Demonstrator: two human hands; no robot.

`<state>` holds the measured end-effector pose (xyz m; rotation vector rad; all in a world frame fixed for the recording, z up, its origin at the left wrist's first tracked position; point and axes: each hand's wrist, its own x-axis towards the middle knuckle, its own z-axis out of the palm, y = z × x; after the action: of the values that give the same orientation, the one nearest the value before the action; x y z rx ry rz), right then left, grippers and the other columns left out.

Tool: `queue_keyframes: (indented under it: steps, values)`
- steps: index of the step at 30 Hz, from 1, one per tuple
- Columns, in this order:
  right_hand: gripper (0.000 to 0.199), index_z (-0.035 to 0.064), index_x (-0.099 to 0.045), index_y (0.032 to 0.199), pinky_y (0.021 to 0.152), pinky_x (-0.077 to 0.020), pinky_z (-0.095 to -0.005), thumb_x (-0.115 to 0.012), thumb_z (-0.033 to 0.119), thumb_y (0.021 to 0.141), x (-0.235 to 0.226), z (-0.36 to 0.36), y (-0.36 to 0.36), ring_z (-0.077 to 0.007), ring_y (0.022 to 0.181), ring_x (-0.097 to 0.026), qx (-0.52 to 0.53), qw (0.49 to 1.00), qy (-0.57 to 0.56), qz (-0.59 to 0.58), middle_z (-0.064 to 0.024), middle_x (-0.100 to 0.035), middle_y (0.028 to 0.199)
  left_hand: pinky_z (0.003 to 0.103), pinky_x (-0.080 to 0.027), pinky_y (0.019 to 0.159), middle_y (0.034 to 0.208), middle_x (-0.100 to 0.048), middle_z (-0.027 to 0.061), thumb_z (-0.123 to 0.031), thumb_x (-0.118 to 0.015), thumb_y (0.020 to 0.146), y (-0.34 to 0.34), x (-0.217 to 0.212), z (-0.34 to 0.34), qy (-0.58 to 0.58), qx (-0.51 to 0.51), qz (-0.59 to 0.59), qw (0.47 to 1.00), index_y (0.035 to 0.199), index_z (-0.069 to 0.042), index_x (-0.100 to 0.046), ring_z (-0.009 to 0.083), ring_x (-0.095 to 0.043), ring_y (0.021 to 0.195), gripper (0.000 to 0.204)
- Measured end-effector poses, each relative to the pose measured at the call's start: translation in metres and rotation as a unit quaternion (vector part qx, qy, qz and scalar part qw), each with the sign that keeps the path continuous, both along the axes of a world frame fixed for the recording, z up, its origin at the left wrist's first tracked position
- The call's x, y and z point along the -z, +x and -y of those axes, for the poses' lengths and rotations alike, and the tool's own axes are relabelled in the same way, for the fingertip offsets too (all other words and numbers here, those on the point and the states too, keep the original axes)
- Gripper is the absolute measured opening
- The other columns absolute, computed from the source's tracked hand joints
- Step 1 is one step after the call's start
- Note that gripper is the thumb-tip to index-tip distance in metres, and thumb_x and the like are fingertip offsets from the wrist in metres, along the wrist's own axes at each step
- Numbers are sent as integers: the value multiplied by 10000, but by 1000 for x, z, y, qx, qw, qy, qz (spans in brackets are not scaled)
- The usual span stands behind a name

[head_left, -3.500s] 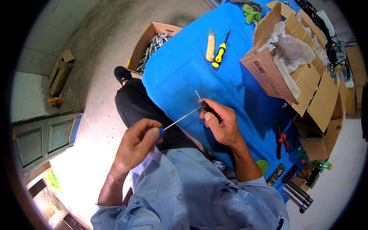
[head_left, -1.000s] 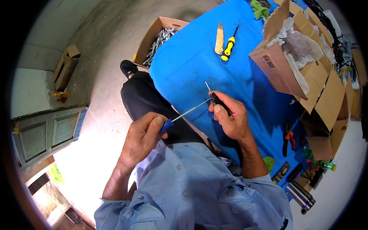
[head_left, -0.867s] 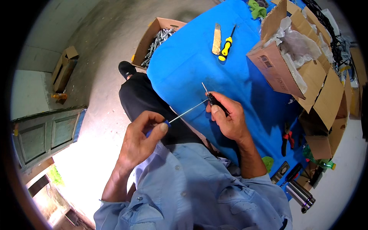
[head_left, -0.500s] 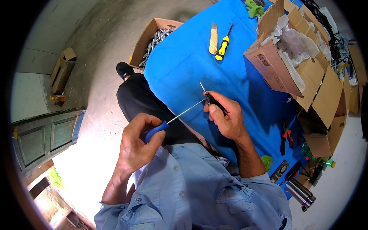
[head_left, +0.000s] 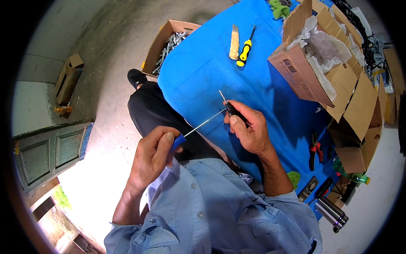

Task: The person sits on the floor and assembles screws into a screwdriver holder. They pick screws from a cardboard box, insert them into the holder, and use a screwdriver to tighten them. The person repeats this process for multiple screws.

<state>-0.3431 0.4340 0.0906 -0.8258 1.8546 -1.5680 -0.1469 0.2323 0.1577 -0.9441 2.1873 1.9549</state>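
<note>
My left hand (head_left: 154,155) is closed around the blue handle of a screwdriver (head_left: 205,123), its thin shaft slanting up to the right. The shaft's tip meets a small black part with a thin metal rod (head_left: 229,106) sticking out of its upper end. Between thumb and fingers, my right hand (head_left: 249,129) pinches that black part above the blue cloth. The fingers partly hide the part, so its exact kind cannot be made out.
A yellow-and-black screwdriver (head_left: 245,50) and a tan wrapped strip (head_left: 234,43) lie on the blue cloth (head_left: 203,63). Open cardboard boxes (head_left: 296,74), red-and-black pliers (head_left: 315,151) and a steel flask (head_left: 331,214) are to the right. A carton (head_left: 150,55) of metal parts stands at the far left.
My left hand has turned on the blue handle; its thumb has rolled up over the top. The right hand and the black part stay nearly in place.
</note>
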Motion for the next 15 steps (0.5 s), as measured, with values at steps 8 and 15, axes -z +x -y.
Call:
queue_keyframes:
  steps: [8,15]
  values:
    - [352,-105,-640,1271,711,-549,-305,-615,57,959,0,0,-1,-177,773,-688,-6,1000,4,-7,-141,-729,896,316,-572,801,975,-662,114,-213,-741,919,-1,-6,-5,-102,20,-8,995,1141,-22,-624,176,-682,801,315]
    - [349,-111,-641,1263,716,-553,-310,-613,60,960,0,0,-1,-183,774,-693,-3,1000,-3,-10,-145,-732,894,259,-536,652,874,-667,84,-154,-674,986,3,6,-5,-46,-6,-38,998,1143,-6,-626,128,-658,718,221]
